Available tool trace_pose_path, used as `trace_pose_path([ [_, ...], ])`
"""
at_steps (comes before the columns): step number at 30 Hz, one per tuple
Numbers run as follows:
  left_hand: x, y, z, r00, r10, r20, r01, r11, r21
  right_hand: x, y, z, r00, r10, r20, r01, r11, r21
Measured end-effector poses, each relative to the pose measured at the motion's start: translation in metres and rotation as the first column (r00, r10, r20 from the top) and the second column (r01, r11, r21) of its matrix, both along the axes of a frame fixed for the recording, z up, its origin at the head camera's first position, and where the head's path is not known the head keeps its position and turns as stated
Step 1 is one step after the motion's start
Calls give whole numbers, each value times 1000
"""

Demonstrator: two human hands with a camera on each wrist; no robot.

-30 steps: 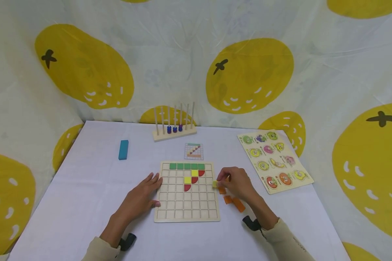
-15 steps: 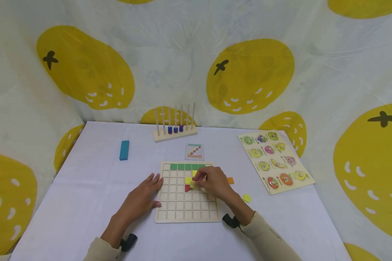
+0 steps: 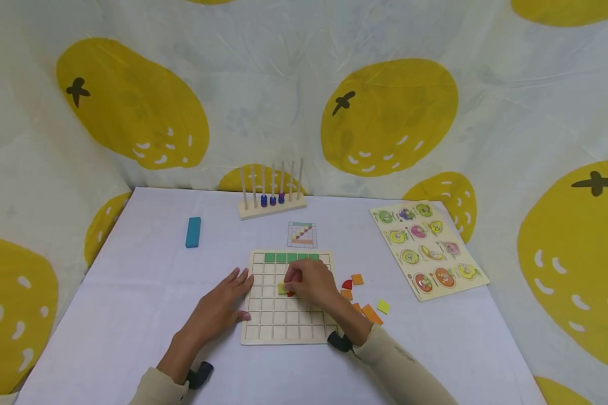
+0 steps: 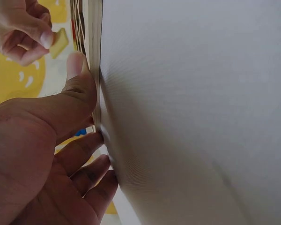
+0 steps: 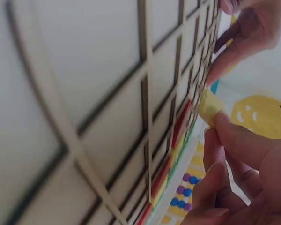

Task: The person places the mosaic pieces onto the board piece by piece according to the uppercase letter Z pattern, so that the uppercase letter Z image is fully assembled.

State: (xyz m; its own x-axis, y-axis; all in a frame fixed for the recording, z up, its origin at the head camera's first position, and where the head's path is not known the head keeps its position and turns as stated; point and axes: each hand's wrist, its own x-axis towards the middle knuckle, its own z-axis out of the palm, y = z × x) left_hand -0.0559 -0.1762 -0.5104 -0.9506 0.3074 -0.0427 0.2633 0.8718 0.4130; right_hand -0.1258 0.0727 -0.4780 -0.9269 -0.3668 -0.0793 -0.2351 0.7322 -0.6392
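A square wooden grid board point(image 3: 280, 334) lies on the white table. My left hand point(image 3: 222, 302) rests at its left edge with fingers spread, the thumb point(image 4: 76, 70) touching that edge in the left wrist view. Over the board, my right hand point(image 3: 313, 283) pinches a yellow square tile point(image 3: 281, 288) between thumb and fingertips. The right wrist view has this yellow tile point(image 5: 211, 108) just off the grid surface. A row of green tiles point(image 3: 281, 257) fills cells near the top. Part of a red tile point(image 3: 290, 294) peeks out under the right hand, which hides other cells.
Loose orange tiles point(image 3: 371, 315), a red quarter-round point(image 3: 347, 284) and a yellow square point(image 3: 383, 306) lie right of the board. Behind it are a pattern card point(image 3: 302, 235) and a peg stand point(image 3: 273, 210) with beads. A teal block point(image 3: 193, 232) and fruit puzzle point(image 3: 428, 250) flank these.
Holding the yellow tile, my right hand has travelled left from the board's right edge to over its middle-left cells. The loose tiles it covered are now visible. My left hand has stayed put.
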Motion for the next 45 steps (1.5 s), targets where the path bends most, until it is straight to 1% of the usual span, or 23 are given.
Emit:
trace_pose_path([
  [5,0,0,1,1000,-1,1,1,1000,12,4,-9,-3,1000,-13,-20,14,999,37],
  [10,-1,0,2,1000,-4,3,4,1000,23,6,-14,-5,999,-23,-34,27,994,104],
  [17,-1,0,3,1000,2,12,-3,1000,15,5,-16,-4,999,22,-25,-17,986,166],
  [23,0,0,3,1000,1,5,-1,1000,11,5,-11,-3,999,48,-18,-45,986,161],
  [28,0,0,2,1000,-3,-12,3,1000,0,5,7,1,999,30,-11,-29,994,110],
  [32,0,0,2,1000,0,-15,0,1000,-4,2,29,6,999,-21,-24,23,997,76],
  [34,0,0,1,1000,3,-8,-3,1000,-4,0,41,9,998,-60,-22,61,996,70],
  [38,0,0,2,1000,6,1,-6,1000,-2,-4,67,12,993,-121,-9,121,991,65],
  [41,-1,0,3,1000,5,3,-5,1000,-1,-6,87,12,989,-148,11,147,987,70],
  [45,-1,1,3,1000,8,13,-8,1000,-3,-9,109,9,986,-166,13,164,980,116],
])
